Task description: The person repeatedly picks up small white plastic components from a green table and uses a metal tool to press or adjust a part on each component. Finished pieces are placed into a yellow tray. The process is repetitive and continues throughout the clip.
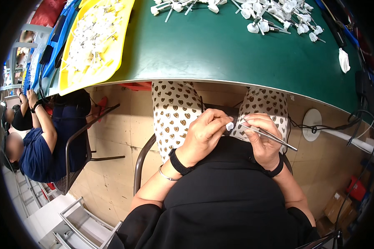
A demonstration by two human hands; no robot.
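Below the table edge — tweezers against white cap

One head-worn fisheye camera looks steeply down from my head over my lap. My left hand and right hand sit close, near frame centre. The green table curves across the top. No second view is provided, so nothing is shared.
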